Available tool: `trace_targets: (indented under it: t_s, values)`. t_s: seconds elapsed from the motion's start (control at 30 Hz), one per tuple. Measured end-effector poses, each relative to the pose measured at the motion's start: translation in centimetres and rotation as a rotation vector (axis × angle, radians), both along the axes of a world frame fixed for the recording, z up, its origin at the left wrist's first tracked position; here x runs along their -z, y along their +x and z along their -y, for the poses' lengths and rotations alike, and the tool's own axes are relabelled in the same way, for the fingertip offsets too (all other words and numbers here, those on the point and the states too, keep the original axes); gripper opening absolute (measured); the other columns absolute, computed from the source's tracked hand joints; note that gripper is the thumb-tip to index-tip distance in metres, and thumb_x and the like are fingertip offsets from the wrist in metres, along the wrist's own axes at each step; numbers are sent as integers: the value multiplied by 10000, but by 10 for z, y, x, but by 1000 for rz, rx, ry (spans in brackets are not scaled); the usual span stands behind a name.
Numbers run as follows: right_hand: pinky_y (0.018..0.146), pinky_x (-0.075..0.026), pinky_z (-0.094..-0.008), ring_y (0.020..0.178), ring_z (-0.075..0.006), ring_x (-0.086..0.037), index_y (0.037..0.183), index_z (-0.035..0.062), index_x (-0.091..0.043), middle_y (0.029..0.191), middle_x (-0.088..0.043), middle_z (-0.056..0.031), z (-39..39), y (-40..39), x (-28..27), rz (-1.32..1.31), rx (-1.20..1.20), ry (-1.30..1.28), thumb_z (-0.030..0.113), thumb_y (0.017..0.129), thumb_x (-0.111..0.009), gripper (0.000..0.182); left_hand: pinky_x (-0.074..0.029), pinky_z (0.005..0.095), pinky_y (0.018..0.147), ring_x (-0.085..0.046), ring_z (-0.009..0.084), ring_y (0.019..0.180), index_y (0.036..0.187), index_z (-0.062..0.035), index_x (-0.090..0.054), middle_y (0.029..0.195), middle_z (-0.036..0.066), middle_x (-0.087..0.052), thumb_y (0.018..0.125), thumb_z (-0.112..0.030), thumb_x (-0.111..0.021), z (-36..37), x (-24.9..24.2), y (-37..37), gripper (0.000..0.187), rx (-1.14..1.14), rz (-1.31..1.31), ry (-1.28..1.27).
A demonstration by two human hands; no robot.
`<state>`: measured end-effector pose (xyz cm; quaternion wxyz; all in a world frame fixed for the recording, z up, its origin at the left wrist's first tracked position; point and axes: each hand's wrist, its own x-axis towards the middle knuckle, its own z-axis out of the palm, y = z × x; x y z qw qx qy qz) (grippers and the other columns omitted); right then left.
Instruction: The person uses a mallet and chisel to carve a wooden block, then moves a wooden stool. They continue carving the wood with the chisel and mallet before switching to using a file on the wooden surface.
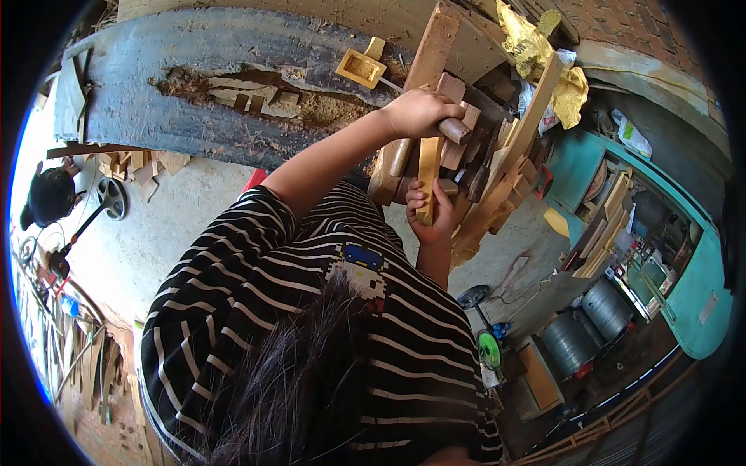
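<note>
My left hand [418, 113] is wrapped round a wooden-handled tool [454, 130], whose thick brown handle end sticks out on the right of the fist. From the fist's other side a thin metal shaft runs up-left to the edge of a small hollowed yellow wooden piece [360, 68]. That piece lies on a big dark slab [233, 46]. Nearer my body, my right hand [437, 213] grips the lower end of a yellowish wooden bar [428, 175], held lengthwise. The bar's upper end reaches just below my left fist.
A ragged hollow with wood chips [272, 97] runs through the slab. Wood blocks and planks [497, 182] crowd the right, beside a yellow plastic bag [569, 97]. Further right stand a teal cabinet frame [691, 311] and metal drums [571, 342]. Scrap wood [132, 167] lies at left.
</note>
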<state>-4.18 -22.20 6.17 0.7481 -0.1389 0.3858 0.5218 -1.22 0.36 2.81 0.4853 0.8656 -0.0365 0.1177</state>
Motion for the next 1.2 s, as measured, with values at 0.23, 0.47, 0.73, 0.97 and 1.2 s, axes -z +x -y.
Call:
trace_targets:
  t_s: [0.23, 0.47, 0.73, 0.97, 1.2]
  values:
    - [671, -483, -267, 787, -160, -509, 1048, -50, -422, 941, -482, -107, -1, 0, 0, 44, -26, -8, 245, 953, -491, 317, -476, 413, 731, -613, 309, 815, 924, -108, -579, 817, 94, -622, 677, -203, -718, 2, 3, -4, 298, -77, 110, -8]
    - [665, -488, -267, 784, -164, -509, 1029, -47, -431, 936, -482, -112, -2, -2, -1, 46, -29, -14, 239, 954, -488, 301, -458, 380, 740, -593, 295, 812, 921, -108, -592, 831, 76, -613, 622, -133, -732, 2, 7, -16, 331, -317, 222, -8]
    - [661, -491, -269, 766, -168, -513, 1040, -42, -438, 925, -491, -116, -4, -1, -1, 71, -58, -52, 235, 953, -492, 295, -456, 387, 731, -591, 302, 803, 901, -100, -588, 814, 80, -608, 632, -119, -727, -4, 2, -20, 304, -369, 196, -64]
    - [598, -504, -313, 674, -196, -549, 1067, 21, -467, 878, -549, -134, -32, -8, -42, 655, -245, -566, 234, 942, -496, 248, -463, 380, 736, -601, 285, 811, 915, -104, -579, 801, 74, -609, 649, -148, -724, -5, 5, -10, 307, -276, 200, -23]
    - [574, -495, -328, 678, -215, -555, 1286, 29, -243, 954, -544, -180, -79, -12, -82, 1726, 139, -937, 154, 917, -525, 481, -469, 381, 744, -604, 291, 804, 906, -100, -586, 808, 80, -615, 634, -136, -730, -4, 10, -9, 310, -311, 210, -6]
